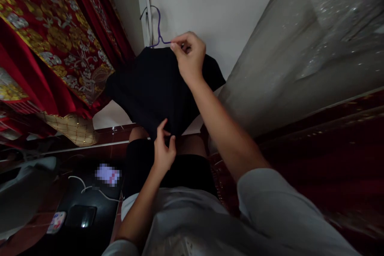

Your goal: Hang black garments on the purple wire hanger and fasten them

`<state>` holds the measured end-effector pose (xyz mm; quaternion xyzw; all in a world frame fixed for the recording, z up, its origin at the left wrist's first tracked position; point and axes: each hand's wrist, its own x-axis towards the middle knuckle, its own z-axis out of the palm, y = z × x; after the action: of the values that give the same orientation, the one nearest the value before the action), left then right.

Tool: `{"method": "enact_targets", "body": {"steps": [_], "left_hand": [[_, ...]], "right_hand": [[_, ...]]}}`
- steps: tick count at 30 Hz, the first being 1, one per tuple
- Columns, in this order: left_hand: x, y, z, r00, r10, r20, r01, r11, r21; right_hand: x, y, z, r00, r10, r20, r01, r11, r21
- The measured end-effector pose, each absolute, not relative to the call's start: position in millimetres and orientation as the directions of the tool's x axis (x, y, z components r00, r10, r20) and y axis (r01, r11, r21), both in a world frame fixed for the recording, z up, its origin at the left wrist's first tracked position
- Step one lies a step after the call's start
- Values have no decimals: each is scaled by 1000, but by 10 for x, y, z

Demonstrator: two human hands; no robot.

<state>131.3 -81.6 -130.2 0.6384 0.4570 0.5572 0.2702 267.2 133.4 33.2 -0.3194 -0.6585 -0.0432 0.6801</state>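
A black shirt (pixel 150 84) hangs on a purple wire hanger (pixel 159 28), its hook caught on a pale upright strip by the wall. My right hand (pixel 192 54) is at the neckline. Its thumb and forefinger pinch the hanger's arm where it enters the shirt; whether cloth is also caught there is hard to see. Lower down, my left hand (pixel 164 152) is at the shirt's bottom end, where the cloth narrows and folds toward the thumb. Its forefinger stretches up along the cloth, and the dark fabric seems pinched by the thumb.
Red curtains (pixel 60 28) with gold and silver patterns hang at left. Plastic-wrapped bulk (pixel 285 56) leans at right. On a black seat-like surface (pixel 102 216) at lower left lie a lit phone (pixel 107 174), a white cable (pixel 103 196) and a dark flat case (pixel 80 216).
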Motion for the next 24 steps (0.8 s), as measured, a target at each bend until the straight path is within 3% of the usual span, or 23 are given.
{"method": "enact_targets", "body": {"steps": [4, 9, 13, 24], "left_hand": [[1354, -734, -1208, 82, 886, 457, 367, -453, 813], [1240, -79, -304, 63, 641, 765, 343, -734, 587], [1133, 635, 343, 146, 501, 853, 293, -846, 446], [814, 952, 468, 365, 591, 719, 392, -798, 457]], "right_hand": [[2749, 1341, 547, -6, 343, 939, 518, 805, -290], [2825, 955, 602, -75, 371, 926, 484, 825, -291], [2821, 893, 505, -138, 416, 899, 462, 830, -313], [2671, 919, 88, -82, 475, 876, 426, 811, -400]]}}
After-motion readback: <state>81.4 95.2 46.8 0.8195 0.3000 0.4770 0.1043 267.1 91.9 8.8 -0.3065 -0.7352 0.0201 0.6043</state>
